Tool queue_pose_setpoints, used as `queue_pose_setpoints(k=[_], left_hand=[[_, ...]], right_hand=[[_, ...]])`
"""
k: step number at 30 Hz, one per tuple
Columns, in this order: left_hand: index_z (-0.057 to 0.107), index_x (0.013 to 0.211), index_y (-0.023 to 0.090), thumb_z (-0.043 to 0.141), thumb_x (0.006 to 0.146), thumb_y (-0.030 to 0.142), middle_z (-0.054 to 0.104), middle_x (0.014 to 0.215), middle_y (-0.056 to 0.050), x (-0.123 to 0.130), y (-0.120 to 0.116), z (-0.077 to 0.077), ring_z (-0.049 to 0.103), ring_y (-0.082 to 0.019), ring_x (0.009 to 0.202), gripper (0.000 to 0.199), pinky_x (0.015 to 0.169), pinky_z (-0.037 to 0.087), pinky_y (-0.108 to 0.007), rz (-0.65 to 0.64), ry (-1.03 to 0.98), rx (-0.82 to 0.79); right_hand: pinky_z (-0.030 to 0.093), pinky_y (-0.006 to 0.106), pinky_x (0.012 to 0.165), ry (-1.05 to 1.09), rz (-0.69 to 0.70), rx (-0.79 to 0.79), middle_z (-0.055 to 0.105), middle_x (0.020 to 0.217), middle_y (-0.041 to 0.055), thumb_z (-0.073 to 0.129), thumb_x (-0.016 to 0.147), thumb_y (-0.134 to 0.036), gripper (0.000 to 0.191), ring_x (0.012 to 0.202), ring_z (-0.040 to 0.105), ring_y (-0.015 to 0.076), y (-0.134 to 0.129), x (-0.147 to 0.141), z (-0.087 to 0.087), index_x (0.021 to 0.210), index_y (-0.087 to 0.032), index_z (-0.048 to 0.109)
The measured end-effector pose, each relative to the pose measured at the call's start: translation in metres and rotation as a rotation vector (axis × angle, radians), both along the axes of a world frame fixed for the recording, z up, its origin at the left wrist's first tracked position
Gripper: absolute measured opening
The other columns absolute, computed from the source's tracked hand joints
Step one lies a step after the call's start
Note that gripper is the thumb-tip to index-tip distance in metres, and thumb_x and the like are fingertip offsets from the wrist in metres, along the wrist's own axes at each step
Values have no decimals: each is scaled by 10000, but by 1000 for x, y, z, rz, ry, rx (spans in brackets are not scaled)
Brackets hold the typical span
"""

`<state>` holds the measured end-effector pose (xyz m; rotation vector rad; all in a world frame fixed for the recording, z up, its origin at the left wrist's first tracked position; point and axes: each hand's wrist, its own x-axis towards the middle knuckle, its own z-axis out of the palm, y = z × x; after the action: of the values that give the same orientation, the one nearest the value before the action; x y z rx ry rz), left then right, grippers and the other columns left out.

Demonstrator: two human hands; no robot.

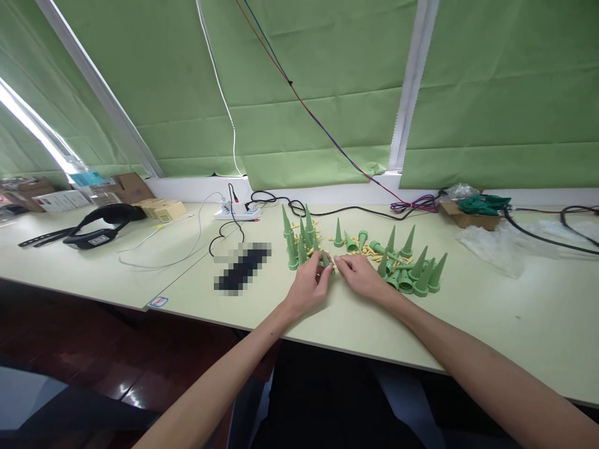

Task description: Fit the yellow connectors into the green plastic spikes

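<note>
My left hand [309, 284] has its fingers wrapped round a green cone [326, 259], held just above the table with its tip up. Close beside it on the right, my right hand [358, 274] is closed, thumb and index finger pinched near the cone; what they hold is too small to make out. Behind my left hand stands a group of green cones [292, 251]. Right of my right hand lie more green cones [422, 279], some upright and some on their sides. Small yellow pieces [371, 252] are scattered between the cones.
On the table [505, 318], a blurred black object [241, 269] lies left of the cones. Behind it is a white power strip [237, 212] with cables. A black headset [103, 224] is at the left; a cardboard box [469, 216] and clear plastic bags [496, 249] are at the right.
</note>
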<state>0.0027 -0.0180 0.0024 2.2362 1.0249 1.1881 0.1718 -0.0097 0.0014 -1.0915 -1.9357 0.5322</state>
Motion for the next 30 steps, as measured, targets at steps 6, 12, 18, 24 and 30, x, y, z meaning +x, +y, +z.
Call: queue_pose_setpoints(k=[6,12,18,24,30], left_hand=[[415,894,201,469,934,317,605,832,-25,1,2,-2,524,-93,538,135,495,381,-233,46,-35,10],[446,938,196,474,931,301,610,930,-30,1,4,0,501,-67,546,109,497,383,-212,95,-76,25],[452,947,197,478,930,310,597,866,-14,1,3,0,510,-72,533,117,485,383,-207,79,-77,19],[450,950,195,473,933,313,597,870,-13,1,2,1,527,-71,533,121,476,385,-202,52,-65,26],[418,899,195,476,930,322,608,896,-26,0,3,0,514,-66,526,143,455,377,-196,21,-50,17]], right_hand=[[320,281,576,33,-28,-3,463,574,-25,383,975,-409,406,555,425,131,-3,-1,3,633,-198,442],[448,290,632,131,0,-39,643,864,34,522,921,-381,238,655,585,150,-7,1,7,1063,-198,574],[452,300,650,124,60,-14,671,943,62,522,925,-301,167,662,583,148,-6,2,9,998,-185,618],[387,274,632,58,47,47,623,718,10,509,934,-252,160,645,535,146,-5,3,8,829,-181,606],[320,263,599,-35,18,67,527,626,-22,444,973,-307,316,584,454,125,-1,4,4,683,-190,485]])
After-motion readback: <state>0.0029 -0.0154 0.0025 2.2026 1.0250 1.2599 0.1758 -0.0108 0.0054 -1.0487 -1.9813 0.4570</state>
